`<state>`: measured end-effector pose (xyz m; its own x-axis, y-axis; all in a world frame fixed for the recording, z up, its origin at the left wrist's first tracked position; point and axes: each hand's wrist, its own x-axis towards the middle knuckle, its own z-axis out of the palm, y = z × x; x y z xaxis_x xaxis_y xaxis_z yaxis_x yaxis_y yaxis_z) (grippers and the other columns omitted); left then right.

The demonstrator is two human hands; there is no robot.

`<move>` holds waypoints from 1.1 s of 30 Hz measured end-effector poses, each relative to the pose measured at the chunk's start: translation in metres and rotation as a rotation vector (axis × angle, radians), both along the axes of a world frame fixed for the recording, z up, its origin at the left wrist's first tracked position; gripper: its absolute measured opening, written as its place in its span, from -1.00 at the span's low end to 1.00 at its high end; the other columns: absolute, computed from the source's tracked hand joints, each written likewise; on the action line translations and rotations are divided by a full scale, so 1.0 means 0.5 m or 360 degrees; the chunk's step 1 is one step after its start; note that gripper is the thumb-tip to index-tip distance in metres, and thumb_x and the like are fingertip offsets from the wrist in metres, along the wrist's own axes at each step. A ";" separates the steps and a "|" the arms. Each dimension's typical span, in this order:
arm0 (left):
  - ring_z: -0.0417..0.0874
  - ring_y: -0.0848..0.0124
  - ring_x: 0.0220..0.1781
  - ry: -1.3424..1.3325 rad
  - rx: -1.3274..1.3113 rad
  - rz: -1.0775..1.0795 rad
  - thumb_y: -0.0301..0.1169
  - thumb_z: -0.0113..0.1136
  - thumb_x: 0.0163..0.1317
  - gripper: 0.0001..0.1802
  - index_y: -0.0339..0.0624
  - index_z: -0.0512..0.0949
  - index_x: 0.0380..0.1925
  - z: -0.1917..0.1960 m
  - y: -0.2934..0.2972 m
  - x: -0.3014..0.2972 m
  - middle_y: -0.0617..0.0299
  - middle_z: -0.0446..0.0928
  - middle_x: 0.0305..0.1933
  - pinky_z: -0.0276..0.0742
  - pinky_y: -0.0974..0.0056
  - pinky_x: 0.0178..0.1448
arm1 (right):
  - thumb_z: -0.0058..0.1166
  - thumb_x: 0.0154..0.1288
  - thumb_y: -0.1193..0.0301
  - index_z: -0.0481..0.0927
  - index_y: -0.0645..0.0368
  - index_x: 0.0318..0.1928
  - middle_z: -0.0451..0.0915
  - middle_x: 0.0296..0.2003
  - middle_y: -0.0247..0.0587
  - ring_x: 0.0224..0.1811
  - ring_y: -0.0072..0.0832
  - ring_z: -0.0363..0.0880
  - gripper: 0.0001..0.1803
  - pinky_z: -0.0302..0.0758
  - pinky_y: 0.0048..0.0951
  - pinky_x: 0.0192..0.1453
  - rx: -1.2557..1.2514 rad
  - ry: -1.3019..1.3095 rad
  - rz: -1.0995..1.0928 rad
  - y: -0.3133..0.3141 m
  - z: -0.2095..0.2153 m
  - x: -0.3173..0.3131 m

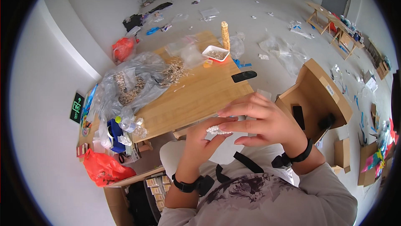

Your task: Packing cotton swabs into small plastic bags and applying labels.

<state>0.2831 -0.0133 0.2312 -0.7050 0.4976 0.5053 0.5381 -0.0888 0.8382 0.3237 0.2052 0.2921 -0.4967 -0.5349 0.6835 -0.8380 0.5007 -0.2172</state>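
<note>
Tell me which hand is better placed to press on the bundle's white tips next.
Probably the right hand: its fingers are spread beside the white-tipped bundle, while the left hand is curled around it.

Your left hand (201, 139) is closed in a pinch; your right hand (265, 119) arches just beside it, fingers (246, 125) spread.

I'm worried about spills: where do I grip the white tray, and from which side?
Probably pinch the white tray by its left and right rims, coming from the person's side: it sits level, open-topped, with small bits inside, and the tall tan column crowds its far right corner.
</note>
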 end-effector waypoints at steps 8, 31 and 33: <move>0.73 0.47 -0.14 -0.0199 0.0089 -0.0062 -0.57 0.35 0.22 -0.71 -0.27 0.61 -0.03 -0.015 -0.004 0.005 0.18 0.73 -0.14 0.62 0.37 -0.05 | 0.39 0.04 0.41 0.70 0.01 0.07 0.58 0.18 -0.31 0.10 -0.30 0.58 -0.51 0.52 -0.24 0.14 -0.0270 -0.0210 0.0110 -0.013 -0.032 -0.006; 0.75 0.42 -0.12 -0.0240 -0.0024 -0.0025 -0.55 0.39 0.17 -0.76 -0.23 0.70 -0.12 -0.001 0.002 0.003 0.21 0.75 -0.16 0.63 0.35 -0.05 | 0.41 0.04 0.34 0.67 -0.06 0.13 0.55 0.22 -0.34 -0.08 -0.33 0.62 -0.45 0.54 -0.27 0.08 -0.0247 -0.0153 0.0104 -0.017 -0.062 -0.018; 0.75 0.42 -0.11 -0.0200 -0.0134 -0.0054 -0.55 0.38 0.18 -0.76 -0.22 0.69 -0.12 -0.007 -0.007 -0.002 0.20 0.75 -0.17 0.64 0.33 -0.05 | 0.41 0.04 0.35 0.67 -0.08 0.13 0.55 0.22 -0.34 -0.08 -0.34 0.62 -0.44 0.55 -0.27 0.07 -0.0258 -0.0174 0.0089 -0.020 -0.067 -0.016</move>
<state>0.2823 -0.0167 0.2279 -0.7423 0.5589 0.3695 0.4263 -0.0316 0.9041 0.3155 0.1950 0.2586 -0.5451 -0.4511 0.7066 -0.8306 0.4051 -0.3822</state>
